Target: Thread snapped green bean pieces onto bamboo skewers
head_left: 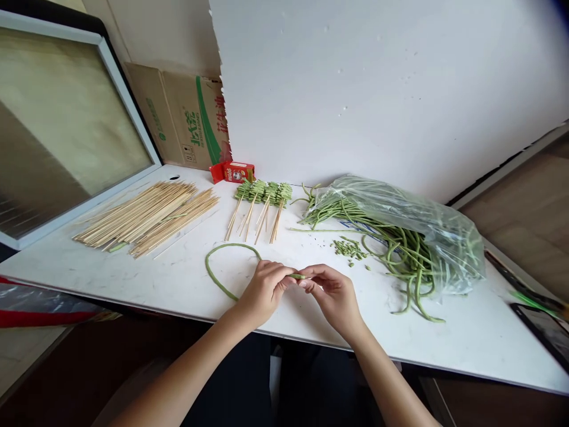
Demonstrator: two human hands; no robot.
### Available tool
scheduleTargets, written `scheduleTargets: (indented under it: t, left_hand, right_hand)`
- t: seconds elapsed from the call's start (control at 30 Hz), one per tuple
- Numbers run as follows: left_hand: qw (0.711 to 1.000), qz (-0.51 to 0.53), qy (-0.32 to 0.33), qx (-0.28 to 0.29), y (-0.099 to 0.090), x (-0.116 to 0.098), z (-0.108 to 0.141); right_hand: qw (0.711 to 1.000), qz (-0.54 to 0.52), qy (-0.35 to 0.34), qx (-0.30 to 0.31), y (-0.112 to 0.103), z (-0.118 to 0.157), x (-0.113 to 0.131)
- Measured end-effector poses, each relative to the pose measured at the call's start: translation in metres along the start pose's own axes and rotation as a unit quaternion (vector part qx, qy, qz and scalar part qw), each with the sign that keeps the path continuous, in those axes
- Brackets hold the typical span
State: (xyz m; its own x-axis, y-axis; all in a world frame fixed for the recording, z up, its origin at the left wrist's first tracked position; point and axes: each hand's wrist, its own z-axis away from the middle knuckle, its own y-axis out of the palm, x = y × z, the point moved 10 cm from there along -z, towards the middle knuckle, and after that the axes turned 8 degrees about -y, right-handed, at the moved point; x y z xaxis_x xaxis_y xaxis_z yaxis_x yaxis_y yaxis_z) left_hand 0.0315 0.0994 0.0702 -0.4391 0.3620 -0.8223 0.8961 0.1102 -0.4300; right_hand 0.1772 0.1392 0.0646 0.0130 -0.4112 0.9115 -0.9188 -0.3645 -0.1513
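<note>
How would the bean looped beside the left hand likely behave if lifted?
The bean would probably flop rather than stay rigid, since it curves in a wide loop. Looking so thin, it should be light. That curve likely keeps it from rolling far.

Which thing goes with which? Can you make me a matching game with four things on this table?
1. long bean
2. wooden sticks
3. small box
4. plastic bag

A. bright red
B. see-through
C. held by the left hand and right hand
D. lying in piles

Pairs: 1-C, 2-D, 3-A, 4-B
</note>
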Motion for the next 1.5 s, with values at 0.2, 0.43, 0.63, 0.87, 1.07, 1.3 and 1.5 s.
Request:
scheduleTargets:
  t: [0.2,0.43,0.63,0.87,1.07,1.3,1.5]
  left_hand:
    - [1.000,0.014,-0.018,-0.012,-0.003,0.008,0.009]
    - [1.000,-0.013,-0.003,0.002,-0.001,0.005,0.010]
    - [0.998,-0.053,0.019,0.000,0.002,0.003,0.012]
    - [0.999,0.030,-0.008,0.014,-0.001,0.010,0.011]
    - [0.997,0.061,-0.042,0.012,-0.005,0.015,0.009]
    - [0.991,0.104,-0.089,-0.001,-0.005,0.031,0.013]
    - [0.994,0.065,-0.090,-0.007,-0.005,0.032,0.011]
  right_hand:
    - [0.982,0.146,-0.112,0.032,0.007,-0.001,0.024]
    - [0.962,0.198,-0.179,0.053,0.015,0.001,0.031]
    - [0.984,0.121,-0.124,0.050,0.017,0.004,0.019]
    - [0.997,0.016,-0.053,0.061,0.023,0.006,0.002]
    - [0.999,0.014,-0.036,0.026,0.006,0.000,0.000]
    - [0.971,0.168,0.022,-0.167,-0.094,-0.011,-0.020]
    - [0.954,0.216,0.071,-0.197,-0.136,-0.009,-0.037]
